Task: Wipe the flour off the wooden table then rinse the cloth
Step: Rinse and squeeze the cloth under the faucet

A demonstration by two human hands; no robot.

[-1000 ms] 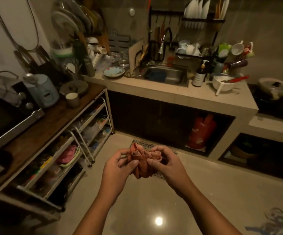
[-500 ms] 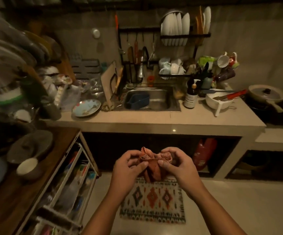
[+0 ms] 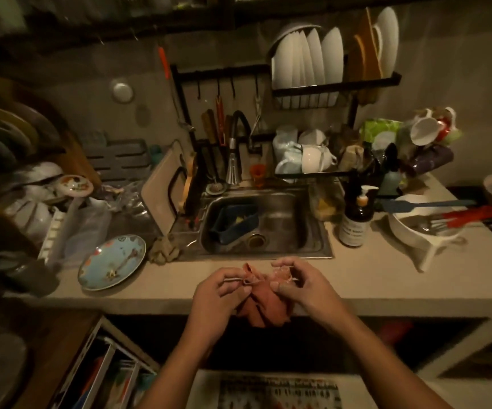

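Left hand [image 3: 218, 293] and right hand [image 3: 303, 290] both pinch the bunched red cloth [image 3: 264, 309], held over the counter [image 3: 371, 276] edge just before the sink [image 3: 283, 228]. Wiping appears done, though the wooden table [image 3: 61, 332] is too dark to confirm. Rinsing not started, and the tap [image 3: 233, 169] looks dry.

Dim, warm light — soft blur, edges bowed, corners dark.

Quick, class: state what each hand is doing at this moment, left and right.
Left hand: closed, pinching the orange cloth.
Right hand: closed, gripping the same cloth.
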